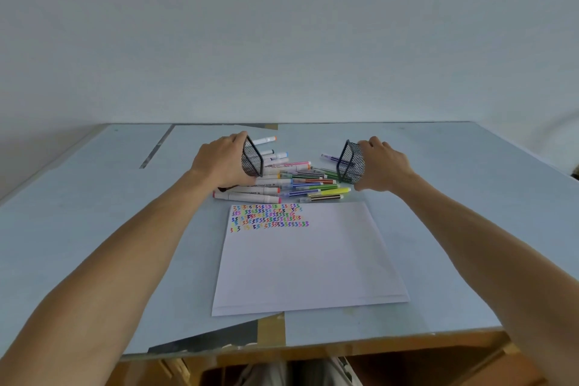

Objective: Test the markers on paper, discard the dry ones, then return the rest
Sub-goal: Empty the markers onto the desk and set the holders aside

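Observation:
A heap of several markers (294, 180) lies on the table beyond a white sheet of paper (307, 260). Rows of coloured squiggles (266, 218) fill the sheet's upper left corner. My left hand (219, 163) grips a black mesh pen cup (251, 157), tipped on its side with its mouth facing right over the heap. My right hand (383, 164) grips a second black mesh cup (351, 161), tipped with its mouth facing left; a purple marker (329, 157) pokes out of it.
The light blue table (94, 229) ends at a white wall behind. A dark gap and tan tape (271, 327) show at the front edge below the paper. A thin seam (156, 147) runs at the back left.

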